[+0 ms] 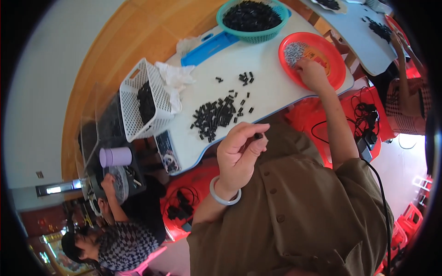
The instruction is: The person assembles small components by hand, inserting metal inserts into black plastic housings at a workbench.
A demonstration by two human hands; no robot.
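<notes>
My left hand, with a pale bangle on its wrist, is raised in front of my body. Thumb and fingers pinch a small black cylindrical piece, its end facing up. Over the red plate, my right hand dips its closed fingertips to the edge of a heap of small silver metal pieces; whatever they grip is hidden. A pile of short black pieces lies on the white table, with several more scattered beside it.
A teal basket full of black pieces stands at the back, beside a blue plastic tray. At left are a white basket, crumpled tissue and a phone. Other people work at left and far right; cables lie on red stools.
</notes>
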